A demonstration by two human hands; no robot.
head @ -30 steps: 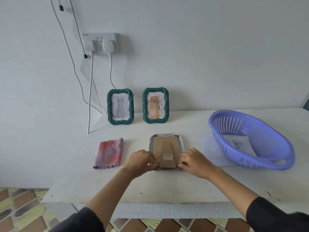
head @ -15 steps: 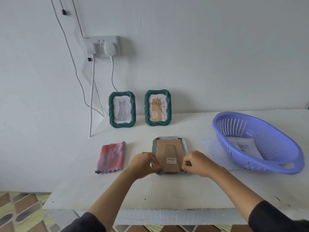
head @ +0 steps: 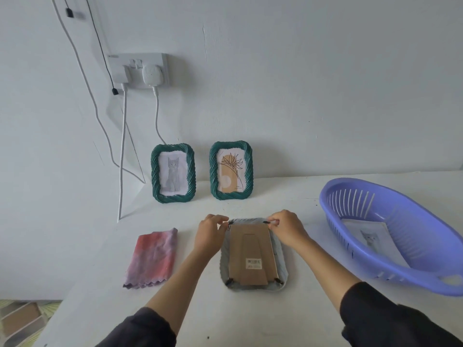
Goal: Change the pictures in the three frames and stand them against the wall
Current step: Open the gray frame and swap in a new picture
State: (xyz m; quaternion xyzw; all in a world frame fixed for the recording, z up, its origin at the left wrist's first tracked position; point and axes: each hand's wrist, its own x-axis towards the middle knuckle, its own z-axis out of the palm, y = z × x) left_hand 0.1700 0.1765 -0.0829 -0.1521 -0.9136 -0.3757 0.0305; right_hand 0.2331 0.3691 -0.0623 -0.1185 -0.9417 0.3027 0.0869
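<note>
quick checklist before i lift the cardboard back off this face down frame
1. Grey frame lies face down, flat on the table: ok.
2. Left hand pinches the top left clip, right hand the top right clip: ok.
3. Both turned clear of the cardboard back: cannot tell, fingers partly cover them.
4. Bottom clips turned clear: cannot tell.
5. A cat print to put in lies in the purple basket: ok.
</note>
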